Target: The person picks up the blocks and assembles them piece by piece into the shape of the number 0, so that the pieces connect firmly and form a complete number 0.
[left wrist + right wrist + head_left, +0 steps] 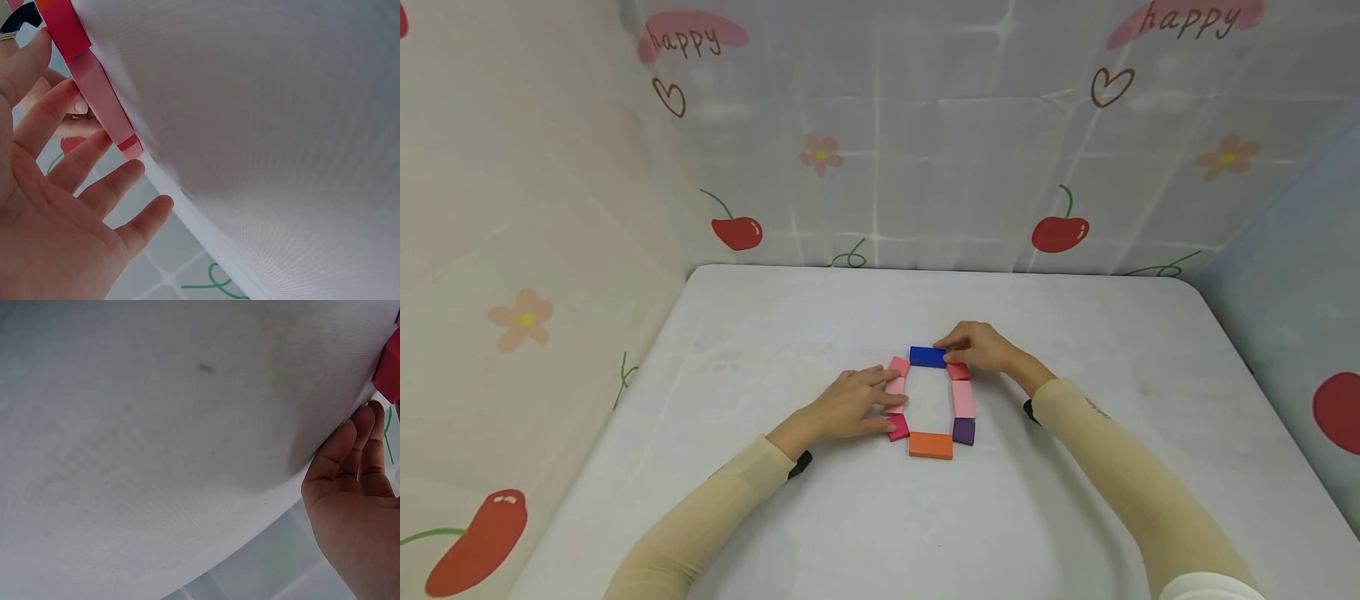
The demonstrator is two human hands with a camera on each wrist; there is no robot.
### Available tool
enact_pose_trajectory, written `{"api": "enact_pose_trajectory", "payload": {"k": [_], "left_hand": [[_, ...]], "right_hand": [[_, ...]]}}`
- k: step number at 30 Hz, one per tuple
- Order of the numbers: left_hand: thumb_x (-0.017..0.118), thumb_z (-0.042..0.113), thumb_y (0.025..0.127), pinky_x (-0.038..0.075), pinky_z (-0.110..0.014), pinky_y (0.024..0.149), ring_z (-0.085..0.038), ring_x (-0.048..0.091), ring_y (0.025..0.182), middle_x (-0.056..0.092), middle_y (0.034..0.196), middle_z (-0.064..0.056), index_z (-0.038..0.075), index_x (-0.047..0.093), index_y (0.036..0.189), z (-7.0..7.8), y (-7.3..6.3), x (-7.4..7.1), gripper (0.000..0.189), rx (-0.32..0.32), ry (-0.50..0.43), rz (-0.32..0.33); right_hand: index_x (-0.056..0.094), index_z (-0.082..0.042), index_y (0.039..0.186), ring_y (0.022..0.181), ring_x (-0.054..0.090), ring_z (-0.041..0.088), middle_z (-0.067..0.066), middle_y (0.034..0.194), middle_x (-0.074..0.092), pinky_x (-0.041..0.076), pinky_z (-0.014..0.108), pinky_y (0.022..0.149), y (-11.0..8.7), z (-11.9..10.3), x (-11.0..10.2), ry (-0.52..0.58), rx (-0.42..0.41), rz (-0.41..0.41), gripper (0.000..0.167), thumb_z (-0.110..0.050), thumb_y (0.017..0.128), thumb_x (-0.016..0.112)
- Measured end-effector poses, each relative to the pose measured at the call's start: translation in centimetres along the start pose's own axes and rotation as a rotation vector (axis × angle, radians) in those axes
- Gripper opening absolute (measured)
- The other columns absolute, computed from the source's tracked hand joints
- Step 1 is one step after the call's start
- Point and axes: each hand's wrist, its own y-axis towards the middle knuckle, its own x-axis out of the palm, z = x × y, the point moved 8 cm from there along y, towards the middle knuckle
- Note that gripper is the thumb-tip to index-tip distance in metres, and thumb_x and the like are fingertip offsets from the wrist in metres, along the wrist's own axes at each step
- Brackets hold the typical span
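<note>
Colored rectangular blocks form a ring on the white table. My left hand [847, 404] lies along the left side with its fingers spread and mostly straight. Fingertips overlap a salmon-pink block [899, 364], a light pink block [896, 386] and a magenta block [898, 428]. At the far right corner, my right hand [987, 347] pinches the right end of the blue block [927, 357], index finger behind it and thumb in front. A red block [958, 372] is partly hidden under this hand; in the right wrist view a red block [390, 372] is just beyond the fingertips.
An orange block [931, 446] makes the near side of the ring. On the right side are a pink block [963, 399] and a purple block [964, 431]. A printed curtain [925, 167] hangs behind the white table [775, 317] and along both sides.
</note>
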Motion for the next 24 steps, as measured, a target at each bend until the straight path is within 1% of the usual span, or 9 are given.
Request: {"api": "enact_pose_trajectory", "payload": {"k": [4,10,13,17,20,24], "left_hand": [[0.068,0.042,0.09,0.034,-0.053,0.11,-0.029,0.033,0.145,0.042,0.154,-0.003,0.028,0.06,0.135,0.0,0.0,0.0,0.048,0.002,0.006,0.002],[0.068,0.043,0.09,0.034,-0.053,0.11,-0.029,0.033,0.145,0.042,0.154,-0.003,0.028,0.06,0.135,0.0,0.0,0.0,0.048,-0.001,0.014,0.0],[0.068,0.043,0.089,0.034,-0.053,0.111,-0.029,0.033,0.145,0.042,0.154,-0.003,0.028,0.06,0.135,0.0,0.0,-0.1,0.049,-0.001,0.019,-0.001],[0.068,0.044,0.089,0.035,-0.052,0.111,-0.028,0.033,0.145,0.042,0.154,-0.003,0.029,0.06,0.135,0.0,0.0,-0.1,0.05,-0.001,0.033,0.0],[0.069,0.044,0.089,0.035,-0.052,0.11,-0.027,0.034,0.145,0.043,0.153,-0.004,0.029,0.06,0.136,0.0,0.0,-0.2,0.05,0.002,0.039,0.008],[0.07,0.042,0.088,0.036,-0.051,0.109,-0.027,0.036,0.144,0.044,0.152,-0.005,0.028,0.06,0.135,0.0,0.0,-0.4,0.05,0.014,0.035,0.027]], "right_hand": [[0.07,-0.007,0.121,0.102,0.056,0.025,0.013,0.111,0.063,0.048,0.035,0.086,0.0,0.0,-0.1,0.0,0.003,0.003,0.03,-0.013,0.092,0.065],[0.069,-0.007,0.123,0.101,0.057,0.024,0.013,0.111,0.063,0.049,0.034,0.086,0.0,0.0,-0.1,-0.001,0.011,0.009,0.032,-0.014,0.093,0.065],[0.067,-0.007,0.126,0.103,0.057,0.026,0.013,0.114,0.063,0.05,0.038,0.088,-0.2,0.0,-0.1,0.003,0.016,0.012,0.034,-0.015,0.093,0.065],[0.064,-0.009,0.129,0.107,0.057,0.028,0.013,0.12,0.062,0.051,0.043,0.092,-0.4,0.2,-0.3,-0.001,0.042,0.021,0.038,-0.018,0.093,0.065],[0.063,-0.01,0.131,0.108,0.056,0.029,0.014,0.123,0.06,0.051,0.044,0.092,-0.8,0.3,-0.6,-0.002,0.056,0.033,0.039,-0.02,0.093,0.065],[0.062,-0.007,0.132,0.108,0.056,0.031,0.016,0.122,0.06,0.052,0.045,0.091,-1.7,0.3,-1.1,-0.002,0.041,0.056,0.041,-0.019,0.092,0.066]]}}
